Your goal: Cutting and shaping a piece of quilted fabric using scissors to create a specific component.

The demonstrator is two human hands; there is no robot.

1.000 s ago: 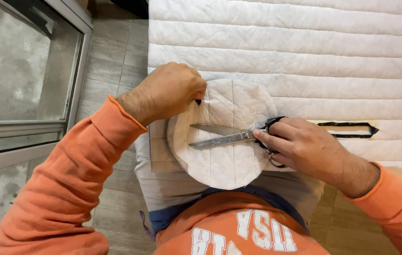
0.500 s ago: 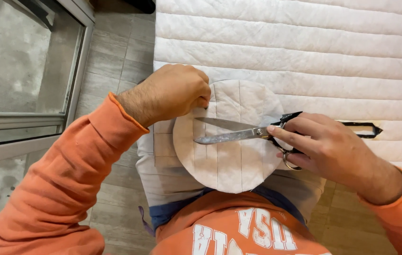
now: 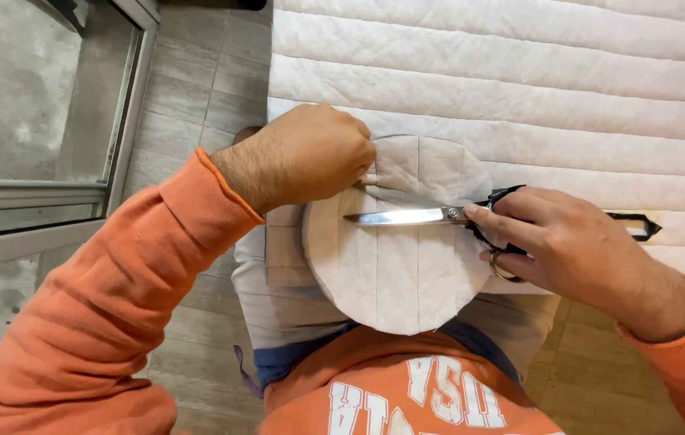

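Scissors (image 3: 419, 216) lie along the 3-to-9 o'clock axis across the round quilted piece (image 3: 395, 258), tips toward the left hand (image 3: 306, 157). Right hand (image 3: 572, 246) fingers grip the handles at 3 o'clock; left fingers pinch the piece's edge at 10 o'clock.

Left hand (image 3: 302, 157) pinched the round quilted fabric piece (image 3: 399, 258); right hand (image 3: 576, 242) held scissors (image 3: 431, 216) across it.

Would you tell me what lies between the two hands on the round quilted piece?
In the head view, the silver scissor blades span the round white quilted fabric piece between the left hand and right hand.
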